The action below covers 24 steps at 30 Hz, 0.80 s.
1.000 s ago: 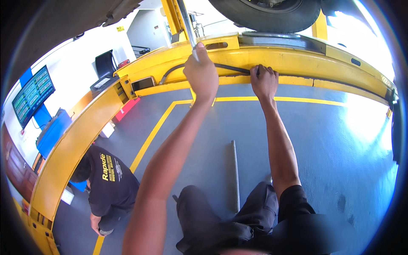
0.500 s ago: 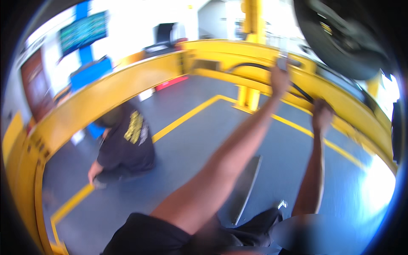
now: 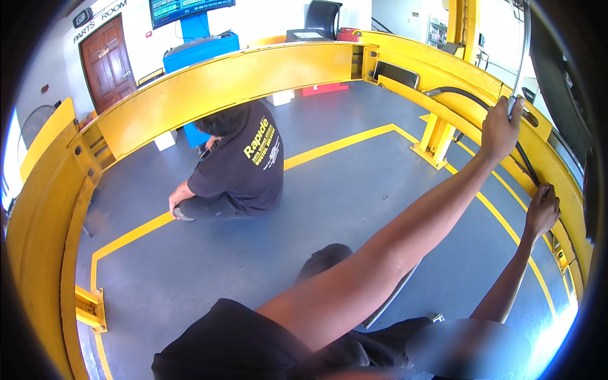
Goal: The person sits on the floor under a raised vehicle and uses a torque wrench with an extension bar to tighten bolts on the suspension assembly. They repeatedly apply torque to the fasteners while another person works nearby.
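Observation:
My left hand [image 3: 501,130] is raised at the right, its fingers wrapped round a silver metal fitting [image 3: 513,103]. From that fitting a long thin silver rod [image 3: 523,54] rises toward the upper right. Lower and further right, my right hand [image 3: 543,208] is closed on a black hose [image 3: 524,158]. The hose arches along a yellow lift beam [image 3: 437,69], passes behind my left hand and comes down to my right. Above and right of my left hand hangs a dark tyre [image 3: 560,82], cut off by the picture's rim.
Yellow beams [image 3: 234,85] form a frame around me. Inside it, a person in a dark shirt [image 3: 250,168] crouches on the grey floor [image 3: 342,209]. A yellow post [image 3: 437,136] stands below the right beam. Behind are a blue cabinet [image 3: 201,52], a screen [image 3: 187,7] and a wooden door [image 3: 107,63].
The view has turned, so the beams and crouching person sit further right. Both hands keep their grips and appear further right in the picture. The tyre has mostly left the view.

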{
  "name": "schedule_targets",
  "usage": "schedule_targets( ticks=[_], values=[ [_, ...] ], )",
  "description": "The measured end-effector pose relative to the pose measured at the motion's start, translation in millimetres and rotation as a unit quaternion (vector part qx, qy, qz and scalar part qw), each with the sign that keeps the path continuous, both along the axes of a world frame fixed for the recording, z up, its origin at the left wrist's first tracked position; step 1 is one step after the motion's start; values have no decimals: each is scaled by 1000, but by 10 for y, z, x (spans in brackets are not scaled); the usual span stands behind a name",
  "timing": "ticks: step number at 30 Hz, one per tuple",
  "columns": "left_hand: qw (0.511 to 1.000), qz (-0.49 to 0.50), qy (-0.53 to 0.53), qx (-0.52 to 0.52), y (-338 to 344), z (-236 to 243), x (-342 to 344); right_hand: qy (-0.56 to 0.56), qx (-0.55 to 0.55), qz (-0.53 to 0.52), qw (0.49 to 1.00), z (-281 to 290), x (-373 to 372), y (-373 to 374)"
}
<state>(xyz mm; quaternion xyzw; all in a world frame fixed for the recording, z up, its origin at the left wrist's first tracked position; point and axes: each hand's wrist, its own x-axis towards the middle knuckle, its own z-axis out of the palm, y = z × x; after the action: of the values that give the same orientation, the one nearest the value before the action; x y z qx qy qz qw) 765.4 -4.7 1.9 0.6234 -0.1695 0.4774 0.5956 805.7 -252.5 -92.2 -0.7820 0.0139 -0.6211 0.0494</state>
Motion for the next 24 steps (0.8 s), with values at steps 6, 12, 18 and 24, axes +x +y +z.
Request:
schedule_targets(
  ticks=[6,12,18,24],
  values=[
    [999,-14,-29,-28,-112,-12,-134,34,11,-6,999,7,52,-47],
    [999,-12,-44,-29,-77,-13,-182,31,6,-11,999,-16,55,-58],
    [998,-35,-34,-25,-48,-27,-239,12,-2,-13,1000,-15,37,-51],
    [997,-56,-40,-27,-51,-12,-363,28,-1,-10,1000,-17,-1,-29]
  ],
)
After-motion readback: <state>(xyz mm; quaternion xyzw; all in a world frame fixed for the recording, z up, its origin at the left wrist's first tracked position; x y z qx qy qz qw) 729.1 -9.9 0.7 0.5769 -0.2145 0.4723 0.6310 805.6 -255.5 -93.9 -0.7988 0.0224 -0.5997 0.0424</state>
